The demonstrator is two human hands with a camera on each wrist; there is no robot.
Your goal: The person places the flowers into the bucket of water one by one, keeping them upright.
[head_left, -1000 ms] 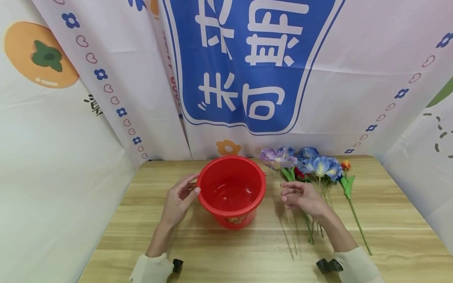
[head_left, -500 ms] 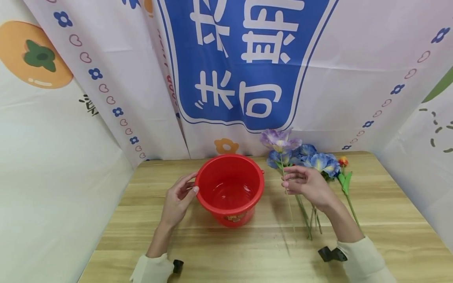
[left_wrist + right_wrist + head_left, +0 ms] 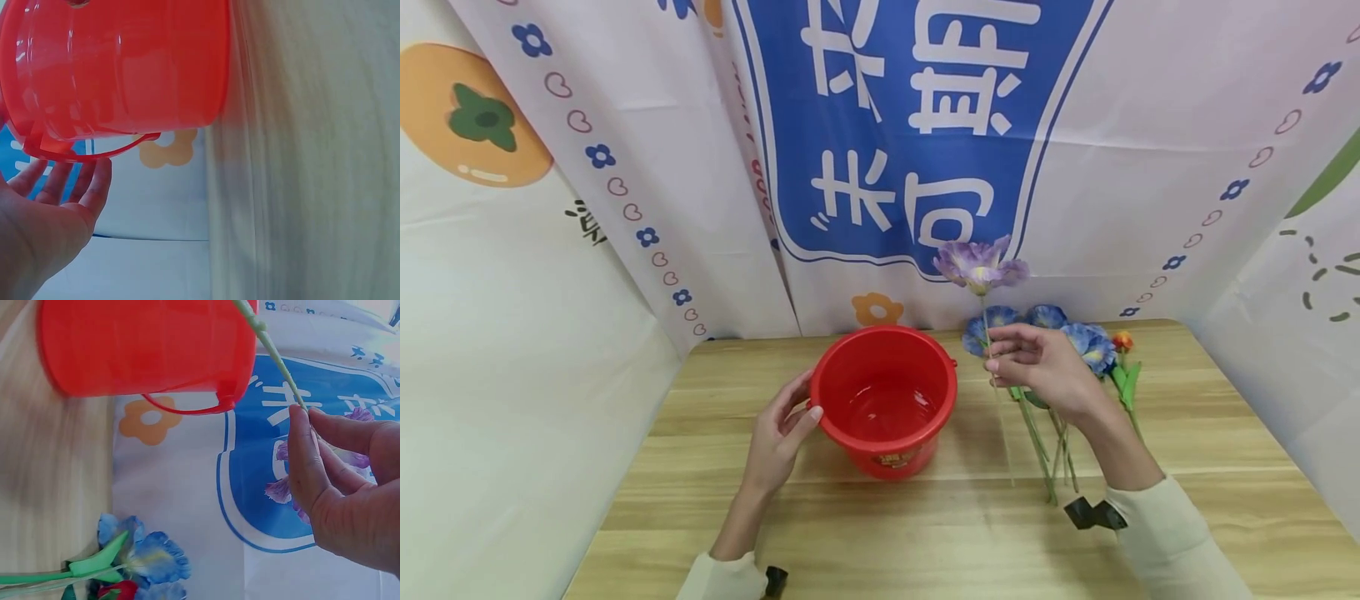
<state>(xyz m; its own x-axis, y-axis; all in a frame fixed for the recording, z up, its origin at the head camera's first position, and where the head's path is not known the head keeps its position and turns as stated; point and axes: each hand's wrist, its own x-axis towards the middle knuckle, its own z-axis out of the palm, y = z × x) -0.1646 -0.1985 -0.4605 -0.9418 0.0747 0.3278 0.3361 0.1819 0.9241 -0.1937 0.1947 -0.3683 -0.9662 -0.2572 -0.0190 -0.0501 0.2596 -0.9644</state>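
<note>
A red plastic bucket [image 3: 886,383] stands upright on the wooden table. My left hand [image 3: 778,437] holds it at the left side of the rim, thumb at the edge and fingertips by the thin red handle [image 3: 106,154]. Between thumb and fingers of my right hand [image 3: 1045,371] is the pale green stem of a purple artificial flower [image 3: 981,265]. Its bloom points up, above and right of the bucket, and the stem slants down beside it. In the right wrist view the purple petals [image 3: 279,491] show partly behind the fingers.
Blue artificial flowers [image 3: 1090,346] lie at the back right of the table, with a red bloom [image 3: 120,590] among them. An orange flower with green leaves [image 3: 1122,340] lies farther right. Printed cloth [image 3: 737,275] hangs behind the table [image 3: 700,467].
My right hand has lifted the purple flower upward and away from the blue ones, then slightly left toward the bucket. My left hand stays at the rim.
</note>
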